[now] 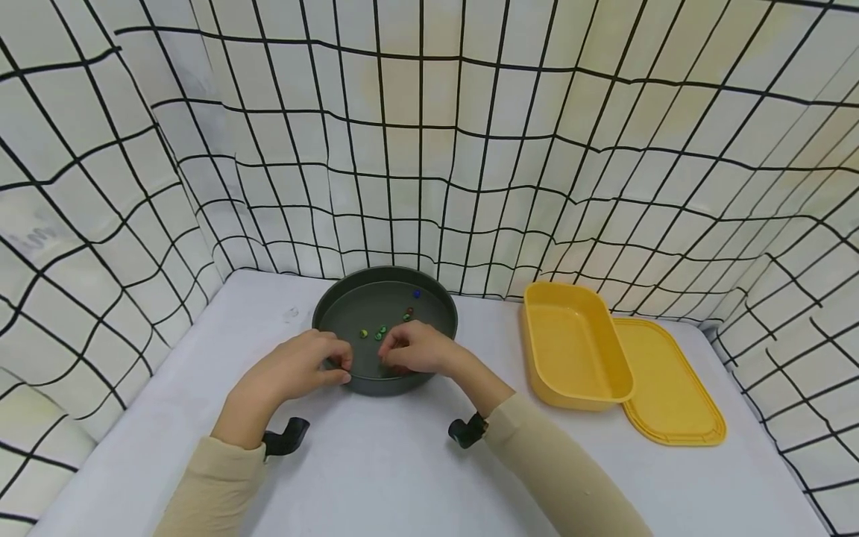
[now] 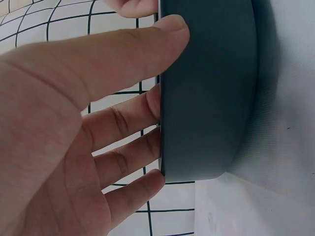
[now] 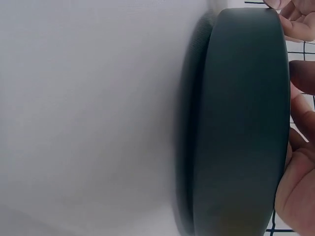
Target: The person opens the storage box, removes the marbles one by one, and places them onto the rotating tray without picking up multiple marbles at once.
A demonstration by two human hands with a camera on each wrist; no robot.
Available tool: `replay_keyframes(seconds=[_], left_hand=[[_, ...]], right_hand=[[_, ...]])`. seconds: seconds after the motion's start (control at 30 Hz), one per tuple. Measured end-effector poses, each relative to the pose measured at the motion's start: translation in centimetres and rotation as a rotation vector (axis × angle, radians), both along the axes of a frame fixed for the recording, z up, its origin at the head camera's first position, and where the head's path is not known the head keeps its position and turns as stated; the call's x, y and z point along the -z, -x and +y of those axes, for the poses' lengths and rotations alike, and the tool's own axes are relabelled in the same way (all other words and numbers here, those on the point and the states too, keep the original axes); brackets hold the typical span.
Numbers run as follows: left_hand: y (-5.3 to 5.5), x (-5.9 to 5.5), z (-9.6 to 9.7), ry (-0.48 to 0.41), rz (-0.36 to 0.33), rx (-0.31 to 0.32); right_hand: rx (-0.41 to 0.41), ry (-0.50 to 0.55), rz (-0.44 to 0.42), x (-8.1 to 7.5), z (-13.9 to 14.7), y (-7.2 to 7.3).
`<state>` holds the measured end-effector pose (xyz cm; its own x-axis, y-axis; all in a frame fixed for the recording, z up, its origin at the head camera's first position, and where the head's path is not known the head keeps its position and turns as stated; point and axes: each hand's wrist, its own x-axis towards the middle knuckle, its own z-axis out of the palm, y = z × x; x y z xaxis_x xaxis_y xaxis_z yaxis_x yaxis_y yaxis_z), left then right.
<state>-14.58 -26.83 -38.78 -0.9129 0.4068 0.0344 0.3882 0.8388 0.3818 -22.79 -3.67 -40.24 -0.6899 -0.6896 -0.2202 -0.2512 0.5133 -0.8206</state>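
Note:
A dark round pan (image 1: 356, 307) stands on the table, with several small marble-like pieces inside: a blue one (image 1: 417, 294), a reddish one (image 1: 410, 309), a yellow one (image 1: 364, 333) and a few green ones (image 1: 382, 329). My left hand (image 1: 302, 364) holds the pan's near left rim. In the left wrist view its thumb (image 2: 167, 42) presses the outer wall (image 2: 209, 98), while the fingertips go behind the rim. Over the near rim reaches my right hand (image 1: 421, 347), fingers bent down inside the pan. The wall (image 3: 241, 123) hides those fingertips in the right wrist view; I cannot tell whether they pinch a piece.
To the right stands a yellow rectangular container (image 1: 577, 343), partly overlapping a flat yellow lid (image 1: 671, 388). White sheeting with a black grid net (image 1: 421, 134) closes off the back and sides of the white table (image 1: 382, 477).

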Motion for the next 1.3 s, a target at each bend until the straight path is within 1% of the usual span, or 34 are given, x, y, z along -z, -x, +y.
replay_keyframes(seconds=[0.07, 0.23, 0.33, 0.43, 0.67, 0.8, 0.93, 1.17, 1.3], left_hand=[[0.1, 0.1, 0.0, -0.002, 0.000, 0.001], [0.2, 0.2, 0.1, -0.007, 0.007, 0.010], [0.2, 0.2, 0.2, -0.007, 0.007, 0.006], [0.2, 0.1, 0.2, -0.007, 0.005, 0.000], [0.1, 0.0, 0.2, -0.001, -0.002, -0.012], [-0.1, 0.0, 0.1, 0.003, -0.003, -0.013], [-0.1, -0.1, 0.1, -0.006, 0.000, -0.005], [0.0, 0.1, 0.1, -0.017, 0.003, 0.004], [-0.1, 0.1, 0.1, -0.007, 0.005, -0.007]], right_hand=[[0.000, 0.071, -0.037, 0.2, 0.4, 0.1], [0.017, 0.270, -0.189, 0.4, 2.1, 0.3], [0.054, 0.328, -0.240, 0.1, 3.6, 0.4], [0.096, 0.337, -0.239, -0.1, 5.2, 0.6], [0.174, 0.308, -0.200, -1.0, 9.6, 0.5], [0.241, 0.272, -0.199, -1.4, 11.9, 0.5], [0.301, 0.262, -0.207, -1.6, 14.1, 0.5], [0.337, 0.296, -0.189, -1.3, 17.5, 0.6], [0.357, 0.310, -0.181, -1.2, 19.2, 0.8]])
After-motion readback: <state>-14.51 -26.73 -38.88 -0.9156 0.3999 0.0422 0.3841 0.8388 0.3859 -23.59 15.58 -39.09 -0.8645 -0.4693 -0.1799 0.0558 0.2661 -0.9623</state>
